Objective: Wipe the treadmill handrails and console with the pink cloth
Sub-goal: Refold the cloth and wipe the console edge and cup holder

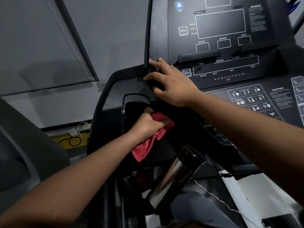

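Observation:
The black treadmill console (pixel 222 66) fills the upper right, with display windows and a numbered keypad. My left hand (pixel 148 125) grips the bunched pink cloth (pixel 148 145) and presses it into the glossy black cup recess (pixel 131 109) at the console's left side. The cloth's loose end hangs down below my wrist. My right hand (pixel 171 83) rests with fingers spread on the console's left edge, beside the SCAN button. A chrome and black handrail grip (pixel 174 176) slants up in the lower middle, below the cloth.
A grey wall and glass panels lie to the left. Cables and a white plug sit on a yellow floor strip (pixel 74 139). A thin white cord (pixel 213 196) runs across the lower right. A dark grey machine part (pixel 24 153) fills the left edge.

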`<action>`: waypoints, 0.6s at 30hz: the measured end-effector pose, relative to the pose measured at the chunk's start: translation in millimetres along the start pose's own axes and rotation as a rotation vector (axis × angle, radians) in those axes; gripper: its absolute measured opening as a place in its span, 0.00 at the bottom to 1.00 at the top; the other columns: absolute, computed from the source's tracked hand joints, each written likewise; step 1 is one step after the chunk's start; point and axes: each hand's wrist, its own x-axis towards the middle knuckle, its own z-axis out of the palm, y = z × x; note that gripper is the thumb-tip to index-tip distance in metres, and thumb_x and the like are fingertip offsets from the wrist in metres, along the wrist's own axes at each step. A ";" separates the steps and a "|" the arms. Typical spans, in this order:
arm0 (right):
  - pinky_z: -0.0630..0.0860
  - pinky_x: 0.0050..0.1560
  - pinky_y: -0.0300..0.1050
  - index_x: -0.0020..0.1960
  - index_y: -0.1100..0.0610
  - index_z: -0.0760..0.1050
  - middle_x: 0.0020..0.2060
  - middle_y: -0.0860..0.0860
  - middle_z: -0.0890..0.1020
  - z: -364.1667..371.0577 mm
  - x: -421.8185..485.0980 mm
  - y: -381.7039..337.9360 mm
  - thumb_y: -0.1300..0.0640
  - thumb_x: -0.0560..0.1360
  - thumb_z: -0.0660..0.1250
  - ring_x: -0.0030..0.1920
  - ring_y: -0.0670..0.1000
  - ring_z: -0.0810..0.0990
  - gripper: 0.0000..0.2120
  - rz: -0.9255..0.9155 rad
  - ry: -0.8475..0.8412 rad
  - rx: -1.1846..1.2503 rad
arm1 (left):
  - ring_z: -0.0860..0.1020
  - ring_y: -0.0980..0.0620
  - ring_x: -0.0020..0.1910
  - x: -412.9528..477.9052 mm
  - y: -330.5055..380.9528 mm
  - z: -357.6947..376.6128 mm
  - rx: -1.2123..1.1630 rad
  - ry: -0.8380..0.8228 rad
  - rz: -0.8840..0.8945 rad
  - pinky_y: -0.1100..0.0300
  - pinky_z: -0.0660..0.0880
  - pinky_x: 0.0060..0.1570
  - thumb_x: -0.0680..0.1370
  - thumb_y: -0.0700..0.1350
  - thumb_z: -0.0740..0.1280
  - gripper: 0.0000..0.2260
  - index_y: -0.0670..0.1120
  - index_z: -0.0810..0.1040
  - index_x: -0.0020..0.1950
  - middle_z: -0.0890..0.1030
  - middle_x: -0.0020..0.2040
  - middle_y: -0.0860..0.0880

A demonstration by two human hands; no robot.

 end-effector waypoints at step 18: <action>0.48 0.74 0.50 0.65 0.48 0.73 0.76 0.49 0.58 1.1 -0.9 1.9 0.54 0.75 0.62 0.77 0.51 0.50 0.18 -0.010 0.033 0.026 | 0.67 0.42 0.65 -39.5 19.0 10.4 0.449 -0.160 0.008 0.56 0.67 0.62 0.66 0.57 0.74 0.35 0.45 0.63 0.64 0.63 0.63 0.44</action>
